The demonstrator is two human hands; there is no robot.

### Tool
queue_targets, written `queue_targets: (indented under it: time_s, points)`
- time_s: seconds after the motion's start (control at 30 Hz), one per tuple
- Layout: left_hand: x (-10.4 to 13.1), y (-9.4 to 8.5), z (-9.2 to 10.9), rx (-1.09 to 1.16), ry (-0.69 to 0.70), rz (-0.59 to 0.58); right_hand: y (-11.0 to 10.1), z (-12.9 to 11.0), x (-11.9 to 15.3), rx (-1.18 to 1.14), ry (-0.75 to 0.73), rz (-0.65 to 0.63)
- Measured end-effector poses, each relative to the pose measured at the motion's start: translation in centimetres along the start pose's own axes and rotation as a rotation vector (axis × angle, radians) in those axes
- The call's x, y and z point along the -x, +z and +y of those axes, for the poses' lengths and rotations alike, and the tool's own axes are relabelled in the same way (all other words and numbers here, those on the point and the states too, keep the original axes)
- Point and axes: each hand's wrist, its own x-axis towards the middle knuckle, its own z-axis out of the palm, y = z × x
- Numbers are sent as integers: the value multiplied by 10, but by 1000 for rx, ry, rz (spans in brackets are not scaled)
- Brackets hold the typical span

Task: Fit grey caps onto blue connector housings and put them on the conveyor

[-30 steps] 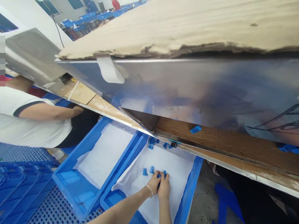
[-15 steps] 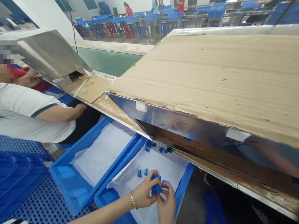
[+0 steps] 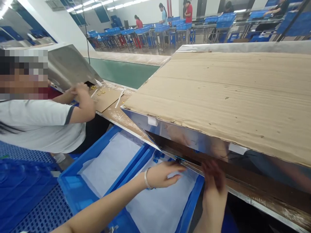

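Note:
My left hand [image 3: 165, 174], with a bangle at the wrist, hovers over the paper-lined blue tray [image 3: 201, 185]. Its thumb and fingers are apart, and nothing shows between them. Several small blue plastic pieces [image 3: 157, 156] lie at the tray's far end, just beyond that hand. My right hand [image 3: 215, 179] is at the front opening under the metal cover [image 3: 175, 131], by the bench edge. Motion smears its fingers, so I cannot tell whether they hold anything. A small black object [image 3: 179, 160] sits on the bench edge between the hands.
Flat cardboard [image 3: 218, 84] covers the metal housing. Another paper-lined blue tray [image 3: 70, 191] stands to the left. Beside it sits a co-worker in a white shirt [image 3: 41, 123], near small yellow pieces [image 3: 102, 92] on a board. Stacked blue crates [image 3: 26, 184] stand at lower left.
My hands have parted and no longer hold the blue pieces together over the tray. The right moved up and right to the opening; the left moved forward. The co-worker's arm rose to the bench.

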Motion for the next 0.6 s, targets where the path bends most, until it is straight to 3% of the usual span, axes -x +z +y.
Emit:
queue_targets:
  time_s: [0.03, 0.13, 0.27, 0.37, 0.43, 0.6]
  points:
    - [17, 9, -22, 37, -170, -76, -10, 26, 13, -16, 110, -8]
    - [57, 38, -87, -24, -469, -48, -30, 108, 58, -56, 423, -39]
    - [89, 75, -145, -114, -785, 24, -23, 203, 110, -78, 766, -11]
    - [102, 97, -161, -147, -887, 59, -15, 251, 137, -81, 914, 25]
    - [106, 110, -163, -148, -881, 69, -17, 271, 153, -107, 928, 53]
    - [88, 140, -154, -123, -764, 20, -40, 291, 185, -122, 854, 172]
